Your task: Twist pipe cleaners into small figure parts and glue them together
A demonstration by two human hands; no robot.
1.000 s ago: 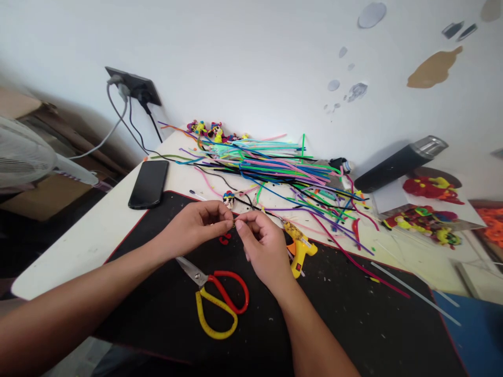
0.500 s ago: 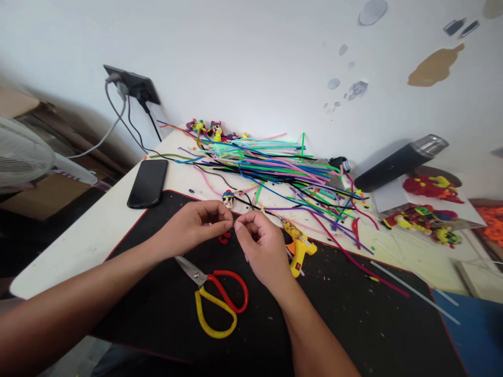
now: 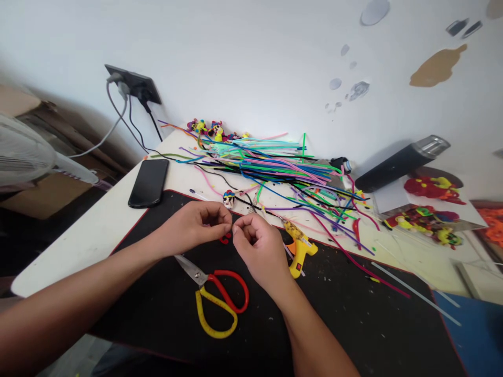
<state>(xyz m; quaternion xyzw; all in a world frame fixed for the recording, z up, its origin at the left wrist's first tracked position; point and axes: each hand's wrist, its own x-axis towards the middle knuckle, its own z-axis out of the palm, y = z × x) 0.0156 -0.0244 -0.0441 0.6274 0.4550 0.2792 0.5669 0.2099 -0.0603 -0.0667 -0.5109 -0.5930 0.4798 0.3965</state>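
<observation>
Over the black mat (image 3: 338, 314), my left hand (image 3: 200, 225) and my right hand (image 3: 259, 243) meet almost fingertip to fingertip, both closed in a pinch. Whatever sits between the fingers is too small or hidden to name. Just behind my left fingertips lies a small red curled piece (image 3: 225, 239), partly covered. A small doll head with a blue and red top (image 3: 228, 199) stands beyond the hands. Scissors with one red and one yellow handle (image 3: 216, 301) lie below them. To the right of my right hand rests a yellow hot glue gun (image 3: 300, 250).
A heap of coloured pipe cleaners (image 3: 275, 162) spreads along the wall, small dolls (image 3: 215, 130) behind it. A black phone (image 3: 148, 183) lies left, a dark flask (image 3: 401, 163) right. Clear glue sticks (image 3: 416, 294) lie at the right; a fan (image 3: 23, 152) stands far left.
My fingertips have shifted slightly, with a small gap now between the two hands. The tiny brownish bit seen between them earlier no longer shows. The surrounding things stay put.
</observation>
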